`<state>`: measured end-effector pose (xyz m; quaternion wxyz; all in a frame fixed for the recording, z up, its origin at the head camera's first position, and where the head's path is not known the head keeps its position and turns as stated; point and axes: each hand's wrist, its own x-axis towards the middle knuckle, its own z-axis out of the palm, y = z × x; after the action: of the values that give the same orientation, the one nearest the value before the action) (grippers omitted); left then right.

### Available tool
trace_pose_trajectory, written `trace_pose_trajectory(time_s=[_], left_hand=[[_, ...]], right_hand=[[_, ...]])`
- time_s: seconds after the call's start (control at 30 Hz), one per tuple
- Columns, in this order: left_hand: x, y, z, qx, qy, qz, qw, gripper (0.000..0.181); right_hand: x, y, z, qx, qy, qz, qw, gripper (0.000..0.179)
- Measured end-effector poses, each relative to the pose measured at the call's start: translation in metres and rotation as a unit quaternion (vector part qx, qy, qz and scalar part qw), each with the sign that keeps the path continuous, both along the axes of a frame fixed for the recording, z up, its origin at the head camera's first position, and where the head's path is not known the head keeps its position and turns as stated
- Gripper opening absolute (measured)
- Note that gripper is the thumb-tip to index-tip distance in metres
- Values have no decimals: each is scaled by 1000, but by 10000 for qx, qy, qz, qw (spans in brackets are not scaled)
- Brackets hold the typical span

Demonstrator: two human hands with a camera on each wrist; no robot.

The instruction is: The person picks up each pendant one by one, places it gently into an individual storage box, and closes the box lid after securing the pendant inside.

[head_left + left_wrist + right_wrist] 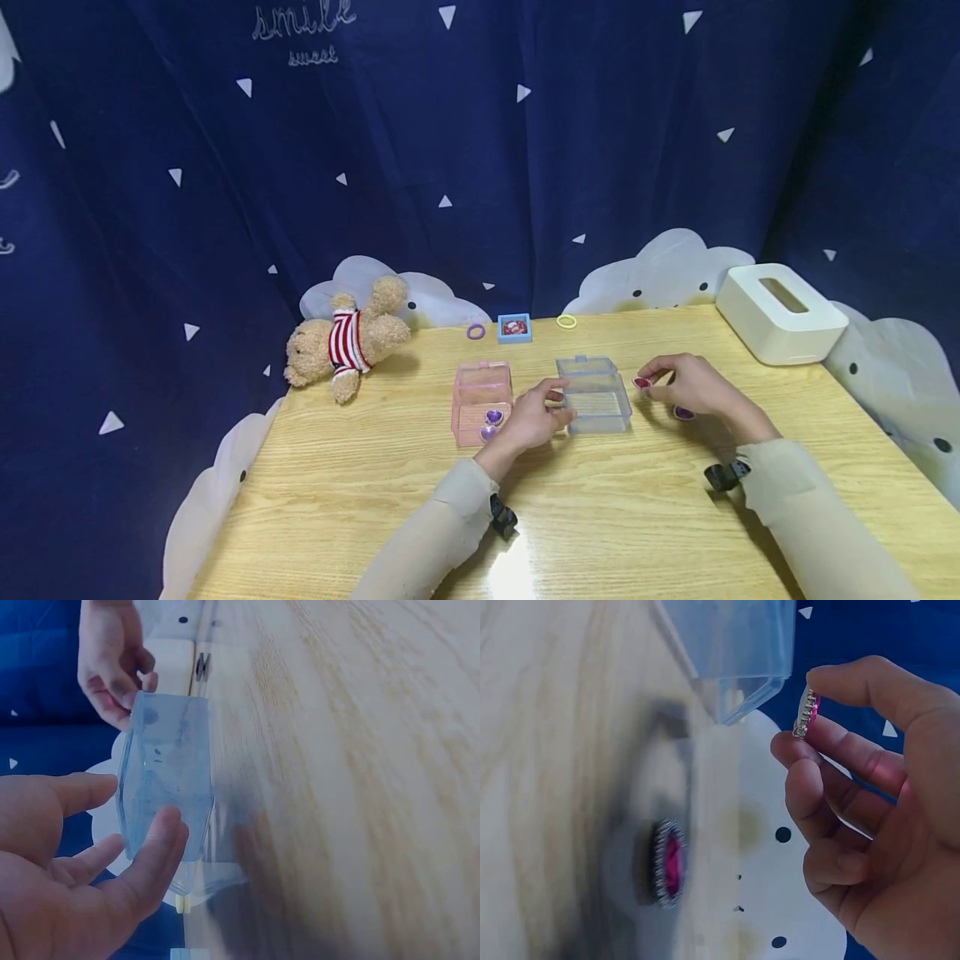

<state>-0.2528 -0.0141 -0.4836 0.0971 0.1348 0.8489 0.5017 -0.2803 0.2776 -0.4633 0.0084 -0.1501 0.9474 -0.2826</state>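
My right hand [693, 385] pinches a pink-red gem with a silver beaded rim [808, 712] between thumb and fingertips, raised above the table just right of the clear blue box [597, 406]. That box stands with its lid open and back, and its inside looks bare. At its left side is my left hand [528, 417], fingers extended and spread, fingertips right at the box wall [169, 787]. A second pink gem [671, 862] lies on the table below my right hand. Left of my left hand, an open pink box [465, 408] contains two purple heart-shaped gems [492, 417].
Behind the boxes lie a purple ring [476, 332], a small blue square box with a red picture [514, 328] and a yellow ring [566, 322]. A teddy bear [348, 337] lies at the back left. A white tissue box [783, 317] stands at the back right.
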Motion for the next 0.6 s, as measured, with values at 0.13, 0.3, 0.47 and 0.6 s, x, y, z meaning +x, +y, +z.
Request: trace_pose_trajectory(time_s=[0.13, 0.3, 0.47, 0.6], left_hand=[[-1, 0, 0, 2, 30, -26, 10000, 55], [-1, 0, 0, 63, -7, -50, 10000, 56], [-1, 0, -1, 91, -70, -21, 9999, 56], [-2, 0, -1, 79, -77, -30, 9999, 56]], right_hand=[[-1, -4, 6, 33, 179, 101, 9998, 23], [-3, -12, 12, 20, 349, 169, 9992, 24], [-5, -21, 13, -109, 352, 349, 9987, 24], [-7, -28, 12, -191, 294, 663, 9972, 23]])
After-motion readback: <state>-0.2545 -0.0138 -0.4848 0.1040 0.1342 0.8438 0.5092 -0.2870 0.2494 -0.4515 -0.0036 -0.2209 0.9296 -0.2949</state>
